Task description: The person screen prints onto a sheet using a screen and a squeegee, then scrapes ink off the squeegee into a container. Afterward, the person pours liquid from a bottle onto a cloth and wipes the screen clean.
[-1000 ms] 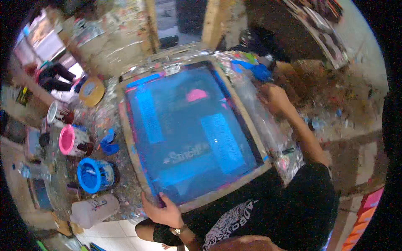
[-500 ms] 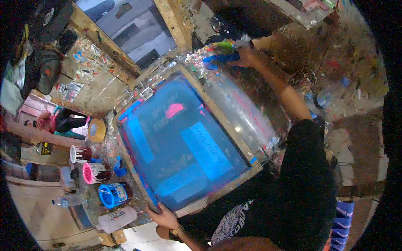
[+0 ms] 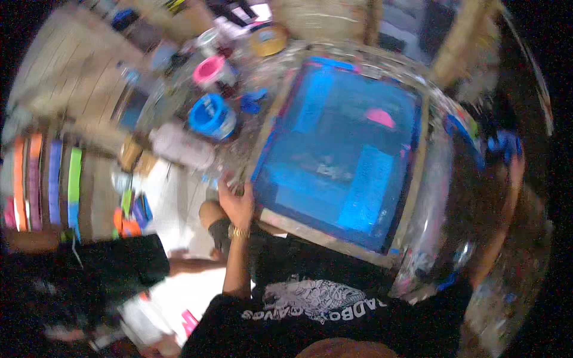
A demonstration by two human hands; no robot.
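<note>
A wood-framed printing screen with blue mesh, blue tape strips and a pink blob of ink lies in front of me. My left hand is at its near left corner, thumb and finger apart, the thumb against the frame edge. Out to the right, past the screen, my right hand is closed around a blue thing, blurred, its kind unclear. Just left of it lies a long piece smeared blue and green, also blurred. A clear plastic-looking sheet or roll runs along the screen's right side.
Left of the screen stand a blue ink tub, a pink one, a white one, a tape roll and a lying pale bottle. At lower left, another person's black sleeve is above white cloth.
My view has swung left, bringing another person and white cloth into sight. My right hand has drawn away from the long blue-green piece with a blue thing in it. My left hand stays at the corner.
</note>
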